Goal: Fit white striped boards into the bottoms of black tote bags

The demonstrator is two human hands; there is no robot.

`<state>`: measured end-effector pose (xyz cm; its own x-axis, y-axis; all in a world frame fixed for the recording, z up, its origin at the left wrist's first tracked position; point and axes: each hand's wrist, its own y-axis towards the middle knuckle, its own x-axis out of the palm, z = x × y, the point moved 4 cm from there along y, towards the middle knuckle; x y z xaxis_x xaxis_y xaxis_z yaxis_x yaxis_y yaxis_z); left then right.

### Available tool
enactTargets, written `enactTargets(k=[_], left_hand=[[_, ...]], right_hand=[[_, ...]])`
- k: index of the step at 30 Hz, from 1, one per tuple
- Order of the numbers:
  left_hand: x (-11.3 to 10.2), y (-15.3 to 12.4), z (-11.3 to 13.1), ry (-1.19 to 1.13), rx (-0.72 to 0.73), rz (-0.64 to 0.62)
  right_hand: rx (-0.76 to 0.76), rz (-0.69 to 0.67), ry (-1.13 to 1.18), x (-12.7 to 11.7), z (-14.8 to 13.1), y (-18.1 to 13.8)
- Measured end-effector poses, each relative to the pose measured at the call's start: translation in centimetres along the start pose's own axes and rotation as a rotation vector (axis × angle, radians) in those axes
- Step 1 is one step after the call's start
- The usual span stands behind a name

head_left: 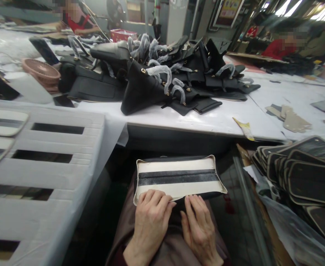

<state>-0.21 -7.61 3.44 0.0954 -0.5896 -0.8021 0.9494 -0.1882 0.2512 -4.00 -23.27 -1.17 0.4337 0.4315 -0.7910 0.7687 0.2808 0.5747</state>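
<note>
Cream-and-black panel (179, 177) lies flat on the lap, below the table edge (179, 123). Left hand (151, 218) and right hand (198, 225) press its near edge, fingers together; apparently unfinished. Similar panels (303, 173) stacked right; black bags (162, 81) beyond.

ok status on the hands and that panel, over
Left hand and right hand both pressing the near edge of the cream-and-black rectangular bag panel, flat on the lap. Nothing lies on the panel.

The panel (179, 177) is cream with a black centre stripe, the bags (162, 81) black with gold studs, the desk (220, 120) white.
</note>
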Motion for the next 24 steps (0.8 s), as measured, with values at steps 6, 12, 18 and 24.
enactTargets(k=[6, 12, 18, 24], left_hand=[[-1.2, -0.6, -0.9, 0.013, -0.027, 0.051], [-2.4, -1.3, -1.8, 0.011, -0.064, 0.168], [-3.1, -1.9, -3.6, -0.033, -0.041, 0.180], [-3.5, -1.6, -4.2, -0.025, 0.038, 0.083]], right_hand=[[-0.025, -0.013, 0.016, 0.4, -0.7, 0.1], [-0.073, -0.025, 0.030, 1.0, -1.6, 0.4], [-0.142, -0.032, 0.045, 1.3, -2.5, 0.9], [-0.201, -0.045, 0.050, 1.9, -3.4, 1.1]])
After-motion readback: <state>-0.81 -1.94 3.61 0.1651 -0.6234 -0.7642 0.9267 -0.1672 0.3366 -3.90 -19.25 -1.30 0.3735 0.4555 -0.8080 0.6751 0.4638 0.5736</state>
